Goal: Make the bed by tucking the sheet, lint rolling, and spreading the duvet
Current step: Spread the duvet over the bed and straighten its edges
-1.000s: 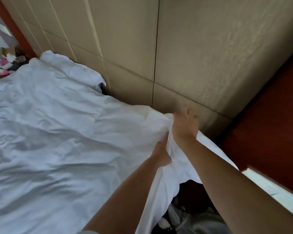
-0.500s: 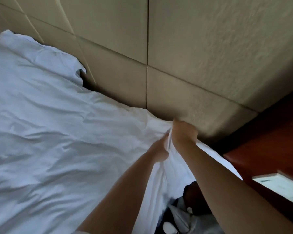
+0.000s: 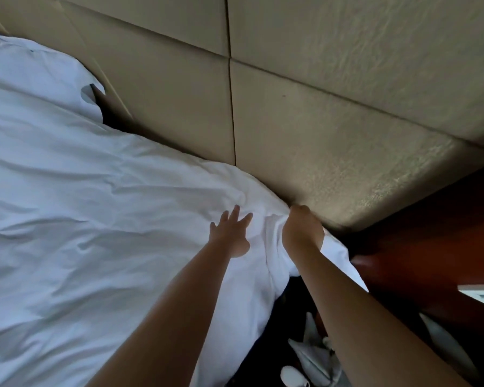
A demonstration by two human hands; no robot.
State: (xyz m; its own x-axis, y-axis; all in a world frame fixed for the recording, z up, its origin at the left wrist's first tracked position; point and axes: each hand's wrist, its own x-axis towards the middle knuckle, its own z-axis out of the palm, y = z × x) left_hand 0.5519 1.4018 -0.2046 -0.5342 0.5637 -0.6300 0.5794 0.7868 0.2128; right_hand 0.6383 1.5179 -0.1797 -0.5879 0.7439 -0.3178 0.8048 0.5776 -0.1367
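A wrinkled white duvet [image 3: 81, 219] covers the bed, its near right corner lying against the padded beige headboard [image 3: 305, 141]. My right hand [image 3: 302, 231] grips that bunched corner, fingers curled into the cloth right at the headboard's base. Just left of it my left hand [image 3: 231, 233] lies flat on the duvet with fingers spread, pressing the fabric. The duvet's edge hangs over the bed's side below my wrists. A white pillow [image 3: 37, 76] lies at the far left against the headboard.
A dark red wooden nightstand [image 3: 430, 233] stands to the right of the bed corner, with a pale sheet or card [image 3: 481, 294] on it. Grey-and-white shoes or cloth [image 3: 308, 358] lie on the dark floor between bed and nightstand.
My left hand let go of the duvet corner and now lies flat on the cloth with spread fingers. My right hand keeps its grip by the headboard. The camera tilted down and closer.
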